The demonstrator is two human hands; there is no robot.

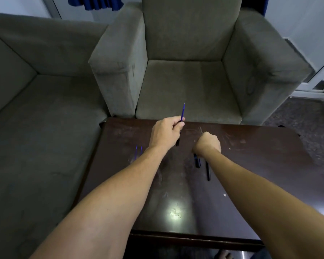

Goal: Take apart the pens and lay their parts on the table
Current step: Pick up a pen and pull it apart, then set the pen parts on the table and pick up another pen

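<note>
My left hand (pixel 166 130) grips a pen above the far part of the dark table (pixel 251 165). The pen's blue refill (pixel 183 111) sticks up past my fingers and its black barrel (pixel 178 141) points down below my palm. To the right, my right hand (pixel 209 143) is curled into a fist close over the table; what it holds is hidden. A short black pen part (pixel 197 161) and a longer black barrel (pixel 208 171) lie just below that hand. Two blue refills (pixel 138 148) lie on the table left of my left forearm.
A grey armchair (pixel 185 81) stands right behind the table's far edge. A grey sofa (pixel 36 109) runs along the left side. The table's near edge (pixel 195 238) is at the bottom, with a bright light reflection on the surface.
</note>
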